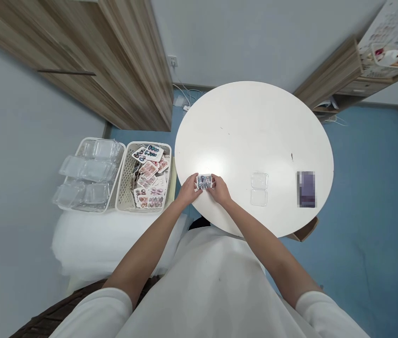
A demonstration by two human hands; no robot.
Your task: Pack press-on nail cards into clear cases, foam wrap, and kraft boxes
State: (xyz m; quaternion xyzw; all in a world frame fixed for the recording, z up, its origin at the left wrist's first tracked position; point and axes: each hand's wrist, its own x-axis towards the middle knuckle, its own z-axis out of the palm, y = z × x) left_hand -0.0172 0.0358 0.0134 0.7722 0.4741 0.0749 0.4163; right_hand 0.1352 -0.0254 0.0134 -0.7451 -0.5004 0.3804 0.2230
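Between my two hands, over the near left part of the white round table (255, 126), is a small card of press-on nails (204, 181), dark and silvery in rows. My left hand (188, 189) grips its left edge, fingers closed. The right edge is pinched by my right hand (220, 189). To the right on the table lies a clear plastic clamshell box (259, 189), opened flat, with nothing visible in it. Left of the table, a white basket (123, 188) holds many more nail cards (147, 171) in pink, teal and brown.
Another white basket (79, 152) at far left is piled with clear plastic boxes (96, 170). Below it sits a white wrapped roll (110, 239). A blurred purple item (306, 189) lies at the table's right. A wooden cabinet (124, 61) and a shelf (336, 75) stand behind.
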